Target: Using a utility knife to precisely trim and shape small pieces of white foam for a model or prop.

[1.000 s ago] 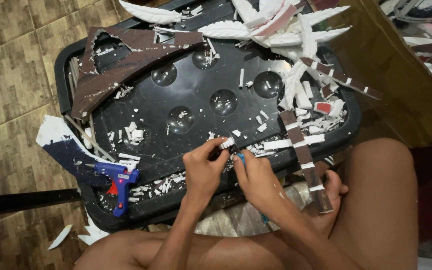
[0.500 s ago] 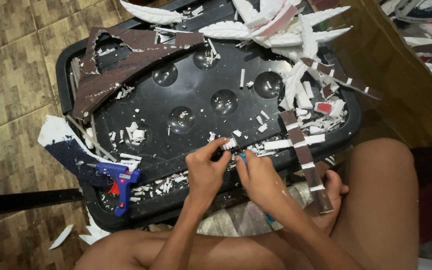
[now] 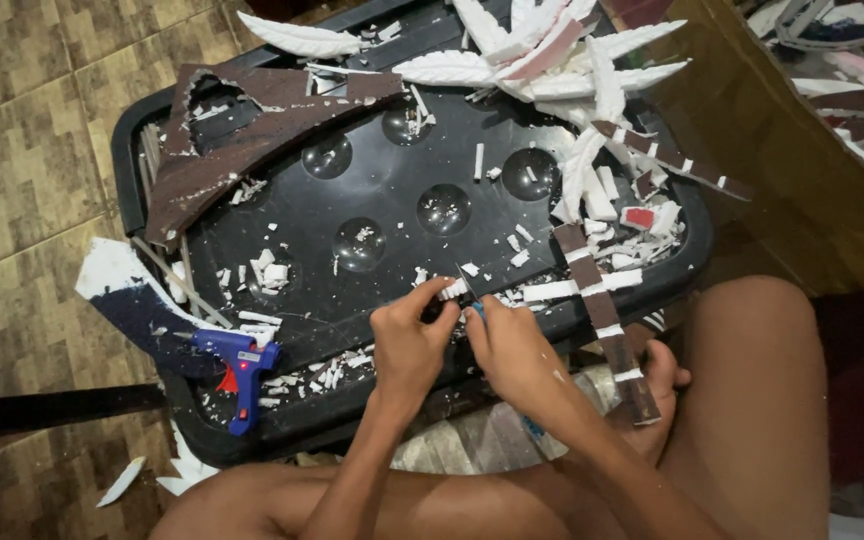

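My left hand (image 3: 407, 340) pinches a small white foam piece (image 3: 451, 290) at the near edge of a black plastic tray (image 3: 282, 210) with round dimples. My right hand (image 3: 512, 345) is closed on a small blue-handled cutter (image 3: 472, 300) whose blade touches that piece. Both hands meet over the tray's front rim, just above my bare legs.
A blue hot glue gun (image 3: 237, 365) lies on the tray's front left corner. Brown card strips (image 3: 252, 140), white feather-shaped foam cutouts (image 3: 552, 50) and several white scraps litter the tray. A brown-and-white striped strip (image 3: 602, 310) hangs over the front edge. Tiled floor lies to the left.
Both hands have stayed at the tray's front edge, with only small finger and blade movements on the white piece.
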